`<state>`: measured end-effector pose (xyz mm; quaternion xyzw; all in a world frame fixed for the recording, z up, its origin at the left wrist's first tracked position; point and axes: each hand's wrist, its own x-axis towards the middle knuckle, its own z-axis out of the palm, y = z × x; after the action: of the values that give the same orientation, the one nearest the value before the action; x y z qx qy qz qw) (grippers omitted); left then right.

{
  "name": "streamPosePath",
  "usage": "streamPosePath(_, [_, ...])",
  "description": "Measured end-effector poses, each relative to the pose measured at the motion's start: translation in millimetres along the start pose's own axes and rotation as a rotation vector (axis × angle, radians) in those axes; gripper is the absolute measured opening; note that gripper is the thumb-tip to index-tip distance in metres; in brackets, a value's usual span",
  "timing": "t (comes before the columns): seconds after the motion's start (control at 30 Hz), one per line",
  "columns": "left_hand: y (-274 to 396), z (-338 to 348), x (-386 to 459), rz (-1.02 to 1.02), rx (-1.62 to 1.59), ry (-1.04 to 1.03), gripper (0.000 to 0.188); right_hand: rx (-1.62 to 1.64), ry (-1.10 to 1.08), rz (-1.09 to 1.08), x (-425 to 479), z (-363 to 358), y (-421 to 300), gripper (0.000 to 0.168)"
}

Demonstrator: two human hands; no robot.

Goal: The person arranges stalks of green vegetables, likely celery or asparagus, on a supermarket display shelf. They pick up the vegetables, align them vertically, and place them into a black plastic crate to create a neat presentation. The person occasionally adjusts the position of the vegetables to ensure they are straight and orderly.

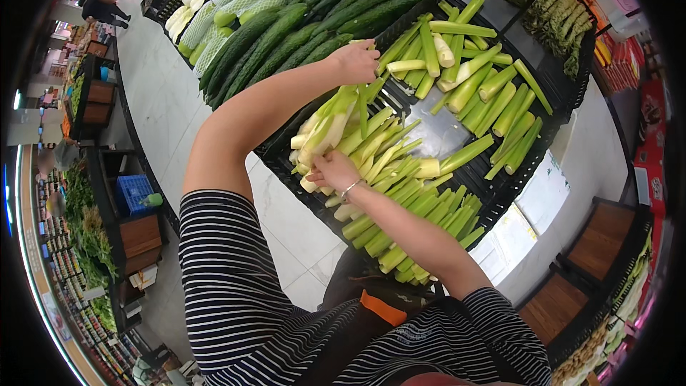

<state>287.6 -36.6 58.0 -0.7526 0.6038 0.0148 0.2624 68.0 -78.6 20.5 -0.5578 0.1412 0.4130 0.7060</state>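
Observation:
My left hand (pixel 356 63) reaches past the near stalks, fingers curled down at their green upper ends; what lies inside its grip is hidden. Below it leans a pale-based green stalk (pixel 335 118), which looks like a water bamboo shoot. At its whitish lower end, my right hand (pixel 336 171), with a bracelet on the wrist, has thumb and fingers closed on the base. Trimmed green stalks (pixel 412 214) lie in rows beside and under my right forearm. Looser cut stalks (pixel 477 86) lie farther off in the same black crate (pixel 501 193).
Dark green cucumbers (pixel 300 48) are heaped beyond my left arm, next to pale green gourds in foam nets (pixel 241 0). Bundled knobbly stems (pixel 563 16) fill the far right corner. Wooden crates (pixel 595 225) stand at right. A person (pixel 104 8) is in the distant aisle.

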Motion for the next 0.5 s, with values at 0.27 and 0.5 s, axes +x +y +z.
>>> streamPosePath(0.27, [-9.6,-34.3,-20.2,0.084,-0.125,0.008,0.022,-0.216,0.005,-0.044,-3.9,-25.3,1.2,0.031])
streamPosePath(0.5, [-18.1,-50.1,-47.6,0.116,-0.333,0.245,0.027,-0.224,0.111,-0.121,-5.8,-50.7,16.0,0.027])
